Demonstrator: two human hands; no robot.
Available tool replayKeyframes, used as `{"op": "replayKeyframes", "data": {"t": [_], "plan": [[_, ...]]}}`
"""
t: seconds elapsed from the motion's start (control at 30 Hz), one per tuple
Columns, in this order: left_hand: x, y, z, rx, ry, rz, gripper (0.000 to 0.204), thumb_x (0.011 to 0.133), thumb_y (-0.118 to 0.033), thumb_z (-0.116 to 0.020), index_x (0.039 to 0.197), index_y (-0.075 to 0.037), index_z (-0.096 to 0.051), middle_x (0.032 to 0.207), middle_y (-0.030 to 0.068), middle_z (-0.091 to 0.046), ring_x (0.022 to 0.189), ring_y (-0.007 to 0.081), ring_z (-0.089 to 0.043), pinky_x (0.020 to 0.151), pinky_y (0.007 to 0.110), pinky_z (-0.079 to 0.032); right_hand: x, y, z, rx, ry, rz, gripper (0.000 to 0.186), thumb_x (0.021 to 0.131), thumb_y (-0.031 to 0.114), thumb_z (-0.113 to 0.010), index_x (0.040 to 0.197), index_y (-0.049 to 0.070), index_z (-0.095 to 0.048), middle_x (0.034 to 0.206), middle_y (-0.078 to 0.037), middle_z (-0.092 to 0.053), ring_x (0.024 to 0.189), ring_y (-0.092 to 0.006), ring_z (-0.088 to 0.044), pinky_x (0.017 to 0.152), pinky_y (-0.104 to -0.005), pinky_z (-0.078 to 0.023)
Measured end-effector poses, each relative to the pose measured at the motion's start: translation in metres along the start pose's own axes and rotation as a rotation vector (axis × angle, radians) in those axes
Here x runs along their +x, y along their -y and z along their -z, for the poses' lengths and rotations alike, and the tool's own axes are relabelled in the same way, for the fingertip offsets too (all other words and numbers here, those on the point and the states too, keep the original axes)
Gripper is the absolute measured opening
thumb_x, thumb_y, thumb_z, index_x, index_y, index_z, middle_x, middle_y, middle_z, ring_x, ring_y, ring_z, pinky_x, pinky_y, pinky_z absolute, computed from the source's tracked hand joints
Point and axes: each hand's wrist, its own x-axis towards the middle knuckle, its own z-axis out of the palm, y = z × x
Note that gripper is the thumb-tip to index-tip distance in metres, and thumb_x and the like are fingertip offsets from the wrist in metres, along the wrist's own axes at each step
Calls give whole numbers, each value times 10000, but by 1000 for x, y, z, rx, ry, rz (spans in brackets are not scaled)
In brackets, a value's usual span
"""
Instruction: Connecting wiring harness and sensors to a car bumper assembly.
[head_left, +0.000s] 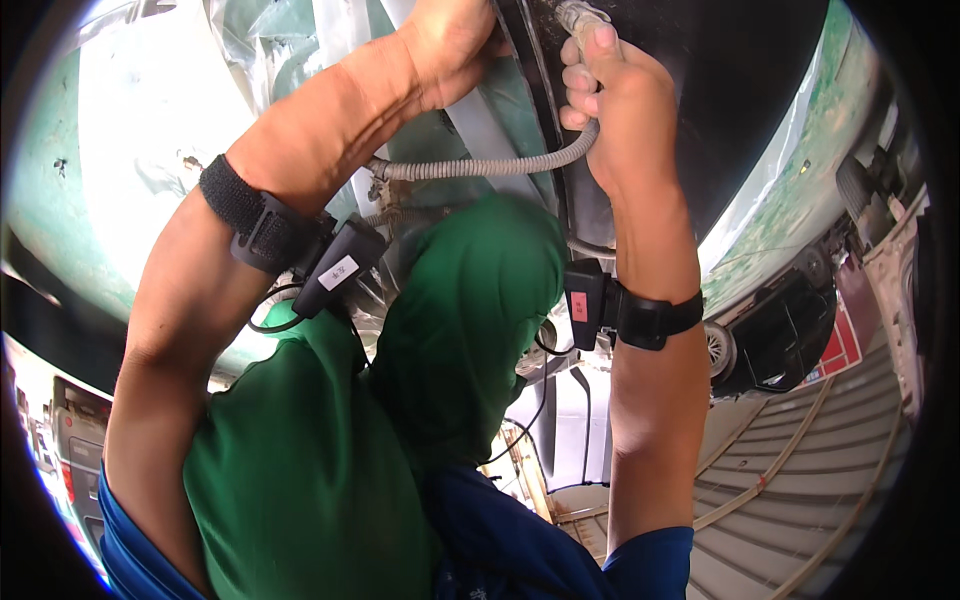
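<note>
My right hand (615,95) grips a grey corrugated hose (480,168) near its metal end fitting (578,15), beside a dark panel (750,70). The hose curves down from that hand and runs left under my left wrist. My left hand (450,50) reaches up to the top edge beside a dark strip (525,60), its fingers mostly hidden. Translucent plastic sheeting (240,50) lies behind it. Each forearm carries a black strapped device (330,270). Green fabric (460,320) fills the lower middle, between my arms.
Pale green, mottled surfaces (50,160) curve along both sides. A dark car (770,340) with a silver wheel appears at the right, a grey vehicle with red lamps (85,450) at the lower left. A corrugated metal surface with beams (810,480) spans the lower right.
</note>
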Motion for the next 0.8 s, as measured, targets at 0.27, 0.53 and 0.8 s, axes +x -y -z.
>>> {"op": "replayKeyframes", "data": {"t": [0.27, 0.53, 0.8], "plan": [[2, -5, -5, 38, 46, -39, 395, 1044, -378, -415, 1070, -72, -664, 965, 75, -715, 873, 204, -683, 800, 349, -548, 2, 0, -15, 33, -279, 281, 234, 903, 50, -667, 1104, -18, -569, 764, -152, -695, 579, -178, -630, 510, -292, -516], [3, -4, -3, 8, 51, -12, 418, 1045, -399, -394, 1054, -80, -662, 951, 72, -709, 838, 200, -681, 762, 338, -547, 4, 6, -7, 110, -76, 354, 82, 952, -26, -604, 1018, 22, -608, 846, -77, -684, 599, -88, -569, 516, -222, -482], [3, -1, -6, 5, 52, -64, 409, 1046, -388, -394, 1076, -77, -658, 975, 69, -704, 861, 195, -676, 781, 344, -544, 13, -13, -15, 66, -134, 481, 36, 963, 8, -605, 979, -1, -637, 804, -58, -662, 633, -77, -563, 512, -208, -447]]}}
